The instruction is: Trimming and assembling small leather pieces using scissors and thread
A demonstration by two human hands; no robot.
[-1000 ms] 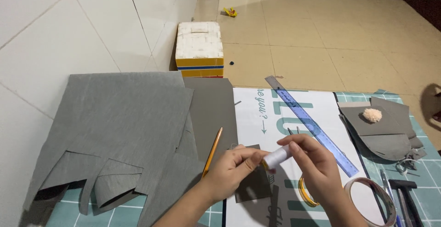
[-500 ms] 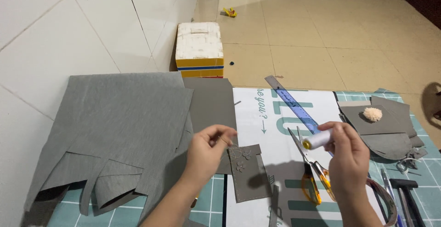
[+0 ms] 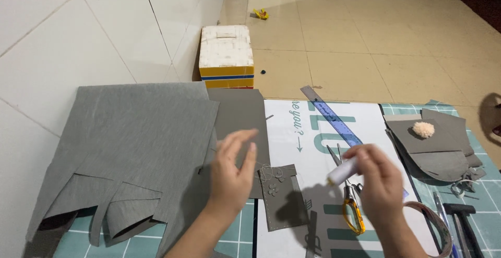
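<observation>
Right hand (image 3: 380, 182) closed around small white tube (image 3: 342, 172), tip pointing down-left, above yellow-handled scissors (image 3: 350, 206). Left hand (image 3: 234, 172) open, fingers spread, holding nothing, blurred, raised above edge of big grey fabric sheet (image 3: 130, 148). Small grey fabric piece (image 3: 282, 198) with stitched flower shapes lies flat between both hands on tabletop (image 3: 480, 193). Blue ruler (image 3: 334, 120) on white printed sheet (image 3: 308, 133). Grey pieces with pompom (image 3: 423, 128) at right.
</observation>
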